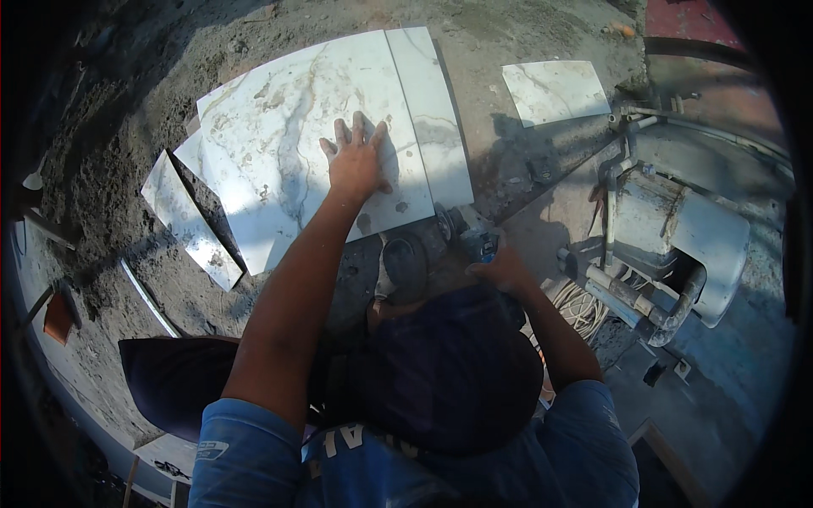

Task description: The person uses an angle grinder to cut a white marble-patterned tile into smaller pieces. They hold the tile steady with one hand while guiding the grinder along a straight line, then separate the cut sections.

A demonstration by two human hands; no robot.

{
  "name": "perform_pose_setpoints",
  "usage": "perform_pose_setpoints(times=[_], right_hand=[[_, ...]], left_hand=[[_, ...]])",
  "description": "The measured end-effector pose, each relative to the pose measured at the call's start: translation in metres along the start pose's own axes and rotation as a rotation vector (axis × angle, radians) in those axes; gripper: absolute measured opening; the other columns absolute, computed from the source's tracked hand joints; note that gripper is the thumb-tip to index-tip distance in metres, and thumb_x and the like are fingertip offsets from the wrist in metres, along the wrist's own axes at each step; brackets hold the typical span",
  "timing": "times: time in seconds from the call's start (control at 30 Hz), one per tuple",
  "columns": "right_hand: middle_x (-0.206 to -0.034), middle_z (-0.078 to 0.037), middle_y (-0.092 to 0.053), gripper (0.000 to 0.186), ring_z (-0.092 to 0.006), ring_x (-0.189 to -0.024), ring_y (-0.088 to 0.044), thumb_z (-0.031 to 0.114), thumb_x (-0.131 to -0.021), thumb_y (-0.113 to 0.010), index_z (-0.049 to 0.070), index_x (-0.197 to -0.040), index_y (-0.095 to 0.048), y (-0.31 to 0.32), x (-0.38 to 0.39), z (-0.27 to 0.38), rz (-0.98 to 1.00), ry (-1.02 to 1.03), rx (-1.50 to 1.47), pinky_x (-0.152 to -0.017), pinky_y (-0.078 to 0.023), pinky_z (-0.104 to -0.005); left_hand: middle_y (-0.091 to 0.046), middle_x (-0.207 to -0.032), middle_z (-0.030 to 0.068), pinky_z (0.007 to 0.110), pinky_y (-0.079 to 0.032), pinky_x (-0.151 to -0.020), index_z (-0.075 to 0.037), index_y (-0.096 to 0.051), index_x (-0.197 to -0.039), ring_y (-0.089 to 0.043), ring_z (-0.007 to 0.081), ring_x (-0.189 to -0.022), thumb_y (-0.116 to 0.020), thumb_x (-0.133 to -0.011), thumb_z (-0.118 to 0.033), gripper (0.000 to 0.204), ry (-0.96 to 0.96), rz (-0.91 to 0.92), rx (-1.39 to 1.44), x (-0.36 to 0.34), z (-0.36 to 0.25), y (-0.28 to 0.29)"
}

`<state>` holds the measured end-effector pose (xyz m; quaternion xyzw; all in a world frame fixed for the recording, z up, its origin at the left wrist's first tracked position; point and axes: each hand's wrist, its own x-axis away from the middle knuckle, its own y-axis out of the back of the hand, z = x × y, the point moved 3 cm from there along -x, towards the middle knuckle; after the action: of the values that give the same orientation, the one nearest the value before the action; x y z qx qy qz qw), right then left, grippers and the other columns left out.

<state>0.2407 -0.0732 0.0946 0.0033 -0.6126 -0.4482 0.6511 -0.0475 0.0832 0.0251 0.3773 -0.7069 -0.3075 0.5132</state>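
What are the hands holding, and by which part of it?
The right hand holds a grinder by its body, behind the disc. The left hand holds nothing; it lies spread on the white tile.

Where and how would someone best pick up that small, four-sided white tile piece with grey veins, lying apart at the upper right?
Probably by the left edge of the white tile piece, coming from the person's left: it looks thin and flat on the grey ground, so its rim offers the likeliest grip, and its right end sits near pale tubular pipes.
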Motion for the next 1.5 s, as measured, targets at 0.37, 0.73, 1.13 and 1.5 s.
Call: perform_pose_setpoints(times=[0.37,0.73,1.13,1.5], right_hand=[[-0.088,-0.010,-0.069,0.042,-0.0197,-0.070,-0.072,0.019,-0.086,-0.079,0.002,-0.117,-0.056,0.013,-0.031,-0.014,0.001,0.208,-1.265,-0.059,-0.061,-0.0333],[-0.087,-0.009,-0.065,0.041,-0.0213,-0.073,-0.070,0.014,-0.083,-0.079,0.004,-0.115,-0.057,-0.049,-0.058,-0.011,0.211,0.185,-1.305,-0.063,-0.060,-0.0358],[-0.097,-0.008,-0.065,0.045,-0.0189,-0.077,-0.069,0.019,-0.083,-0.077,0.005,-0.119,-0.055,0.014,-0.012,-0.026,0.067,0.361,-1.528,-0.063,-0.059,-0.0331],[-0.102,-0.011,-0.063,0.048,-0.0218,-0.080,-0.068,0.021,-0.085,-0.075,0.001,-0.123,-0.054,-0.001,-0.012,-0.101,0.038,0.347,-1.634,-0.067,-0.060,-0.0336]], left_hand=[[-0.020,-0.169,0.0192,0.071,-0.027,-0.117,-0.030,-0.032,-0.161,-0.019,0.0501,-0.153,-0.099,-0.053,-0.039,0.127,-0.028,-0.040,0.018,-0.002,0.000,-0.003],[-0.020,-0.169,0.0187,0.070,-0.023,-0.119,-0.028,-0.035,-0.160,-0.017,0.0485,-0.154,-0.098,-0.054,-0.040,0.124,-0.052,-0.041,0.019,-0.002,0.000,-0.001],[-0.043,-0.157,0.0123,0.059,-0.012,-0.127,-0.015,-0.051,-0.148,-0.030,0.0336,-0.152,-0.087,-0.064,-0.056,0.100,-1.102,0.072,-0.286,0.002,-0.084,-0.024],[-0.058,-0.131,0.0119,0.046,-0.038,-0.115,-0.007,-0.071,-0.097,-0.050,0.0293,-0.133,-0.076,-0.067,-0.041,0.045,-1.171,0.001,-0.285,0.017,-0.056,-0.065]])
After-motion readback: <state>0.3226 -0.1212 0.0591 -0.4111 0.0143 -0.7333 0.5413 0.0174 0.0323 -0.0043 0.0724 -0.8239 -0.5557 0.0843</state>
